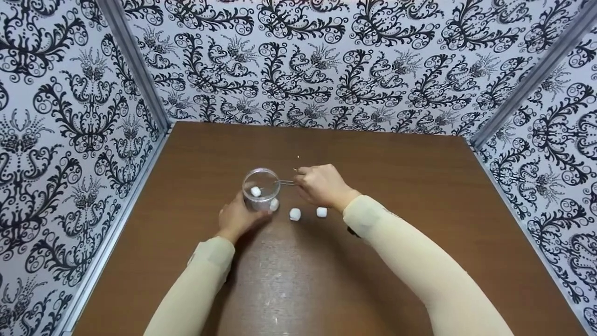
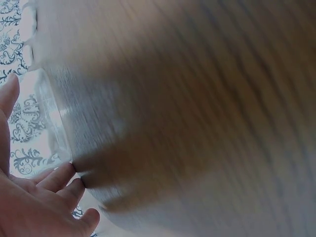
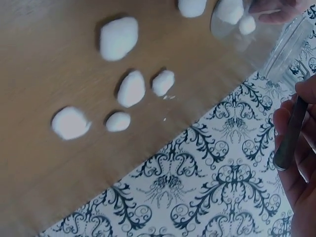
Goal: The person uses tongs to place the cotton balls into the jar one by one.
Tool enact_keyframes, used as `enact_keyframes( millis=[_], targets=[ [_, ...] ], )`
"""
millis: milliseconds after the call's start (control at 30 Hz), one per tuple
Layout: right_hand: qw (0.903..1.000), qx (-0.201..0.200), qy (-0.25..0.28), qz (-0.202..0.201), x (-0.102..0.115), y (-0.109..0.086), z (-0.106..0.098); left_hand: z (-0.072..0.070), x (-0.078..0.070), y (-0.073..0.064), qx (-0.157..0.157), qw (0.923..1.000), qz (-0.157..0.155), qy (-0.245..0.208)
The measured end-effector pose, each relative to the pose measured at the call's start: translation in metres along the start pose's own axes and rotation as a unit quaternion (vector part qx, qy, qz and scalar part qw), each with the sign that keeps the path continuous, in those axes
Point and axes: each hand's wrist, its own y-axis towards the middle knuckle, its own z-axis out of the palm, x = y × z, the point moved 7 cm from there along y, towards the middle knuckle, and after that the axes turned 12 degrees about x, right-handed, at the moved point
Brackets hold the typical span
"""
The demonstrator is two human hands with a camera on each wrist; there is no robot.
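A clear plastic jar (image 1: pixel 261 201) stands on the table with a white cotton ball (image 1: pixel 255 191) visible inside. My left hand (image 1: pixel 238 215) holds the jar low on its near left side; in the left wrist view, its fingers (image 2: pixel 61 177) reach round the base by the table. My right hand (image 1: pixel 322 185) grips metal tweezers (image 3: pixel 292 131), whose tips are at the jar's rim. Whether the tweezers hold anything is not clear. Another cotton ball (image 1: pixel 274 204) sits against the jar's right side. Two more, one cotton ball (image 1: pixel 295 214) and another cotton ball (image 1: pixel 322 212), lie below my right hand.
More cotton balls, such as one cotton ball (image 3: pixel 70 123), show on the table in the right wrist view, partly hidden by my right arm in the head view. Tiny white bits (image 3: pixel 169 97) lie near them. Patterned walls (image 1: pixel 308 60) enclose the brown table (image 1: pixel 396 154).
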Motion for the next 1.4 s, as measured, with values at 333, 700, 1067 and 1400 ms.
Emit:
enact_keyframes(
  millis=[333, 700, 1067, 1400],
  targets=[
    [0.9994, 0.005, 0.008, 0.033, -0.042, -0.063, 0.007, 0.001, 0.0, 0.001, 0.004, 1.0, 0.007, 0.0],
    [0.9962, 0.052, 0.02, 0.067, -0.059, -0.125, 0.032, 0.005, 0.005, 0.006, 0.011, 0.9998, -0.001, 0.016],
    [0.9945, 0.065, 0.02, 0.08, -0.057, -0.138, 0.041, 0.002, 0.002, 0.004, 0.013, 0.9999, 0.001, 0.011],
    [0.9934, 0.074, 0.046, 0.075, -0.049, -0.139, 0.048, 0.001, 0.001, 0.001, 0.014, 0.9998, 0.0, 0.014]
  ],
)
